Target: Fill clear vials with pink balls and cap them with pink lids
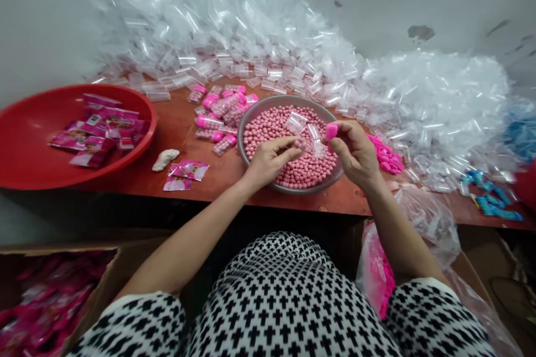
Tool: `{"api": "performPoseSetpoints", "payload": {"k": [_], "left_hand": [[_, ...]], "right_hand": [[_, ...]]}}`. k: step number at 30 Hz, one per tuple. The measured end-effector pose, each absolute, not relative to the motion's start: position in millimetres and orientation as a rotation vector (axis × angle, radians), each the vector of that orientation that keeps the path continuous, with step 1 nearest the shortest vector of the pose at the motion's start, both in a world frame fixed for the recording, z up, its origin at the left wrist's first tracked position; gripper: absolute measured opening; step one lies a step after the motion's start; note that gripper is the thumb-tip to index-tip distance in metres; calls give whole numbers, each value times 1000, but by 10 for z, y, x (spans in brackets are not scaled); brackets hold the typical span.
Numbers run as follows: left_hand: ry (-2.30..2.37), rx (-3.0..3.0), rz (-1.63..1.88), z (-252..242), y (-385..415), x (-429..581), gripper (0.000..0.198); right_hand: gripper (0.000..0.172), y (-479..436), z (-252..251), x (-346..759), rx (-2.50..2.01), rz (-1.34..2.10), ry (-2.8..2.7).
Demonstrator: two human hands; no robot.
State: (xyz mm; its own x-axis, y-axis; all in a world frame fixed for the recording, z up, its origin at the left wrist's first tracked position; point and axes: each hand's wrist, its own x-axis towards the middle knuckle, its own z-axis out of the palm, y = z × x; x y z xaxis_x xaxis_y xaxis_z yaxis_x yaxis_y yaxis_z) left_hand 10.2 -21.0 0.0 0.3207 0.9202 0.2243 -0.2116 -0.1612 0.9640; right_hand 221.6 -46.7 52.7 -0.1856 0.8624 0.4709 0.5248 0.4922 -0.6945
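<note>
My left hand [272, 160] is closed on a small clear tube [300, 145] with pink balls in it, above the bowl. My right hand [357, 150] pinches a bright pink cap [331, 131] over the bowl's right side, apart from the tube. Below both hands is a grey bowl [247, 114] of pink balls [268, 122]. Clear tubes [296, 121] lie on the balls. Left of the bowl is a heap of filled tubes with pink caps [229, 106]. Loose pink caps [387, 155] lie to the right of my right hand.
Clear tubes [251, 28] are piled high along the wall. A red basin [25, 106] with pink packets stands at the left. More packets [188, 170] and a white lump [165, 159] lie nearby. Blue pieces [496, 203] are at the right. Below are a box of packets [54, 290] and a plastic bag [431, 223].
</note>
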Motion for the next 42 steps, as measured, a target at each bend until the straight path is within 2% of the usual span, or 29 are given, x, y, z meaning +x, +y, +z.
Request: {"api": "performPoseSetpoints", "payload": {"k": [3, 15, 21, 26, 31, 34, 37, 40, 42], "left_hand": [[751, 1490, 1167, 27, -225, 98, 28], [836, 1555, 1258, 51, -290, 57, 18], [833, 1666, 1215, 44, -310, 62, 16], [784, 1425, 1214, 69, -278, 70, 17], [676, 1045, 1179, 97, -220, 83, 35], [646, 1104, 1151, 106, -224, 86, 31], [659, 1283, 1165, 98, -239, 82, 20], [687, 1427, 1232, 56, -236, 72, 14], [698, 1474, 1273, 13, -223, 65, 15]], "right_hand": [[25, -368, 515, 2137, -1048, 286, -2094], [40, -419, 453, 2149, -864, 42, -2394], [44, -440, 388, 2185, -900, 88, -2465], [32, -415, 409, 2149, -968, 456, -2198], [56, -504, 329, 2175, -989, 1104, -1643], [48, -474, 269, 2171, -1004, 1201, -1404], [53, -376, 305, 2111, -1060, 1306, -1314], [55, -302, 397, 2032, -1085, 1660, -1258], [49, -289, 435, 1988, -1070, 1822, -1203]]}}
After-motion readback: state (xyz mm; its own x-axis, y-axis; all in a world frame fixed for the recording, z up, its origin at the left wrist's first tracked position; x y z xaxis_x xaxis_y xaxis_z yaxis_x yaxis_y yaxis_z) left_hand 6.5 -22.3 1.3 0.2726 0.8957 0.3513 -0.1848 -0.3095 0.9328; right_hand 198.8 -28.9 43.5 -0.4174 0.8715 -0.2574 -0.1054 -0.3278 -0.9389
